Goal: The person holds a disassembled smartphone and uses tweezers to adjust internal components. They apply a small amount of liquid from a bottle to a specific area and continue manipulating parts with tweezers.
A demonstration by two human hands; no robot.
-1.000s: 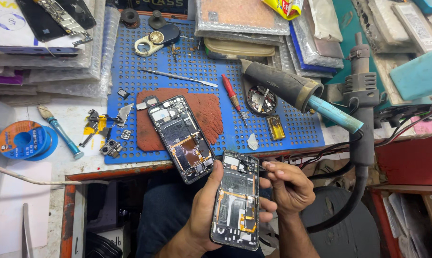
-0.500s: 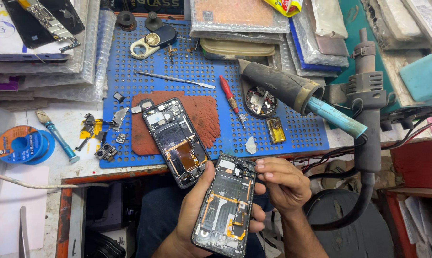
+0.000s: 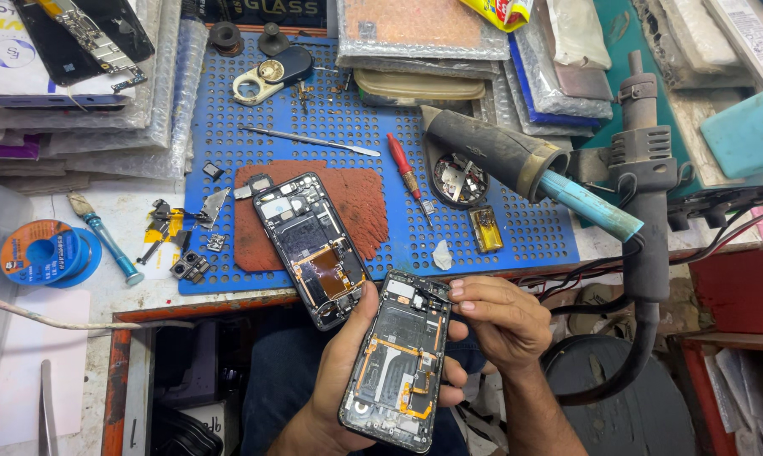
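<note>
Two opened phones here: I cradle one opened phone [image 3: 397, 361] in my left hand [image 3: 348, 371] below the bench edge, my right hand [image 3: 495, 317] pinching at its top corner. Second opened phone [image 3: 312, 247] lies on the blue perforated mat [image 3: 516, 228], red screwdriver [image 3: 408, 176] and hot-air gun [image 3: 516, 160] near.

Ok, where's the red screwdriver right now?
In the head view, the red screwdriver lies on the blue mat, right of the rust-coloured pad, beside the round parts dish.

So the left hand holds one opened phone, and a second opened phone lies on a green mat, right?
Not quite: the head view shows the second phone lying on a reddish-brown pad over a blue mat, not green. The left hand does hold an opened phone.
</note>
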